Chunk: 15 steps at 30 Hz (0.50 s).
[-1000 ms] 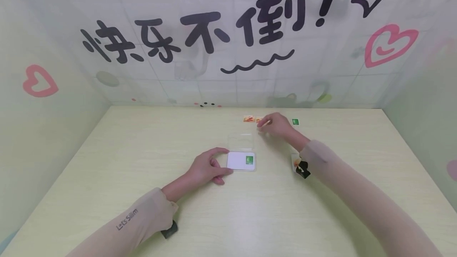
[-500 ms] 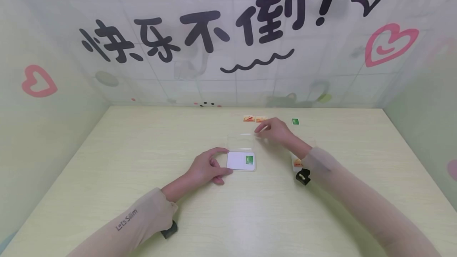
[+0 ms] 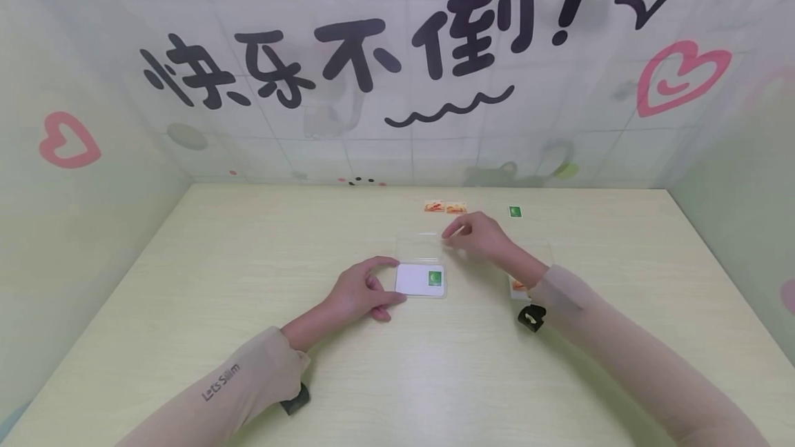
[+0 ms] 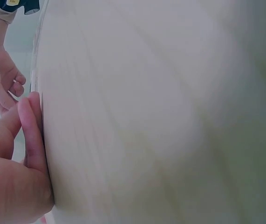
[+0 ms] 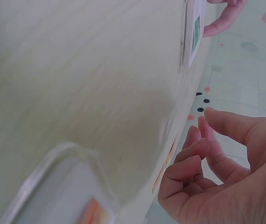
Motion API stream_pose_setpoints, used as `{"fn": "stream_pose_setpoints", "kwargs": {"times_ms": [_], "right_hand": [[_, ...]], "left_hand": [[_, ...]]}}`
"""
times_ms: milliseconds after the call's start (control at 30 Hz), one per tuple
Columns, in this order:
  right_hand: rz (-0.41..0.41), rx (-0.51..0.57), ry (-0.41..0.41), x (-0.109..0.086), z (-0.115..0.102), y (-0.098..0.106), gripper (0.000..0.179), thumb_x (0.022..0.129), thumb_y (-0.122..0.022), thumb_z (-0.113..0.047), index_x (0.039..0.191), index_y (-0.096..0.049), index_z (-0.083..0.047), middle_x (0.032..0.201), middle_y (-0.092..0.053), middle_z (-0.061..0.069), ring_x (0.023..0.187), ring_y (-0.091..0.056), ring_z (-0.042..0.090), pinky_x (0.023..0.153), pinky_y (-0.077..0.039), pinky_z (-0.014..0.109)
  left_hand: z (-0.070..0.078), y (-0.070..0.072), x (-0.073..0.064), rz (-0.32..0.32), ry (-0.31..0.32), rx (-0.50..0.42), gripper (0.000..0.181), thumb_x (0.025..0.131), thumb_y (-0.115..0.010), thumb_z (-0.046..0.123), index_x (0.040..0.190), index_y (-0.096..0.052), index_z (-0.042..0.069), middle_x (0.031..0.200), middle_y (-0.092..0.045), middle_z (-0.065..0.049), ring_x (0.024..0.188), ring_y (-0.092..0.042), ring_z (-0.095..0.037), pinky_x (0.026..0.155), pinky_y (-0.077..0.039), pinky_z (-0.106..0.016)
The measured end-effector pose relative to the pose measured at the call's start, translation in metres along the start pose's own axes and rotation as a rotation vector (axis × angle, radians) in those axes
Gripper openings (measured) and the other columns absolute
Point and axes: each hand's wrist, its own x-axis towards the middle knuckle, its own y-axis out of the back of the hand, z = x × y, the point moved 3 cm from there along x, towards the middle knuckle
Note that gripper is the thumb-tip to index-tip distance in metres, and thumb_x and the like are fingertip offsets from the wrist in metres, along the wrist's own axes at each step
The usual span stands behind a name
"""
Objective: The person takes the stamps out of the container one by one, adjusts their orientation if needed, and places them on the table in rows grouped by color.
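Lying open on the surface, the clear case contains a white card bearing a green sticker. The left hand pinches its left end between thumb and forefinger. The right hand, withdrawn from the two orange stickers, now meets the clear lid's right edge, apparently redirecting work there; its fingers nearly close, but whether they grip cannot be told.

From here the wall spells 快乐不倒! in black — and the left sleeve reads, seemingly, "Let's Sillim".
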Motion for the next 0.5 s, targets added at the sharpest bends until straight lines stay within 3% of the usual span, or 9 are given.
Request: {"fn": "stream_pose_setpoints", "kwargs": {"times_ms": [500], "right_hand": [[-0.012,-0.016,0.017,-0.015,0.0,-0.005,0.016,0.098,-0.074,-0.015,0.11,-0.078,-0.004,0.106,-0.069,0.012,0.088,-0.06,0.022,0.071,-0.05,0.029]], "left_hand": [[0.0,0.0,0.0,0.0,0.001,0.01,0.065,0.09,-0.084,0.006,0.148,-0.056,0.008,0.07,-0.062,-0.005,0.052,-0.068,-0.011,0.054,-0.053,-0.022]]}}
